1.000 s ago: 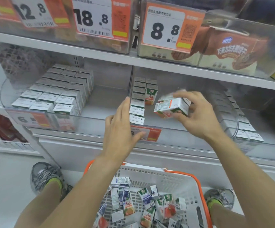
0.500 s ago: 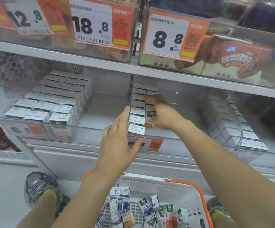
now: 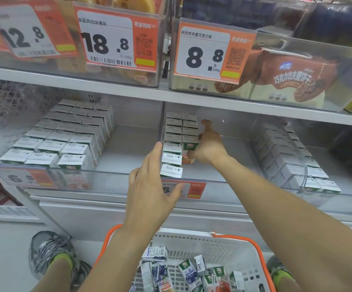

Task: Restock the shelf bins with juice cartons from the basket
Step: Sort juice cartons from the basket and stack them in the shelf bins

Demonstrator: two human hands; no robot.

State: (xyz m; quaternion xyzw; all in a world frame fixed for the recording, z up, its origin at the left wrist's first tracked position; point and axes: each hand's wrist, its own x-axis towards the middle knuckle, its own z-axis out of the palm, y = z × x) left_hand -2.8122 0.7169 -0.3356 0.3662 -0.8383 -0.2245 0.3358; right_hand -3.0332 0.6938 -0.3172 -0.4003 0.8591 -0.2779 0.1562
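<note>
Shelf (image 3: pixel 112 89): white metal, holding clear hard-plastic bins with orange price tags on the fronts. Middle bin (image 3: pixel 223 183) is the one being filled; two rows of small boxy juice cartons run along its left wall, white tops up, rest of the bin floor bare. Left bin (image 3: pixel 51 168) holds a tidy block of the same cartons. Basket (image 3: pixel 234 243) on the floor below: white perforated plastic, orange rim, loose cartons tumbled inside at all angles.

Change: a second ago the right hand (image 3: pixel 209 147) carried a carton in the air over the bin; now that carton (image 3: pixel 189 147) stands upright at the front of the right-hand row, green face outward. Right grip loose now, thumb up, fingers curled against the carton's side, looks like nudging or releasing rather than clamping; can't tell for sure. Left hand (image 3: pixel 152 186) has barely moved: flat, fingers straight, holding nothing, fingertips against the bin's front left corner near the left row, probably steadying.

Meaning: one more carton placed, the right row is one longer. Lots of bin space and lots of basket stock left, so the task is early to mid.

Cartons are glossy coated paperboard, sharp-edged, light, easy to topple.
</note>
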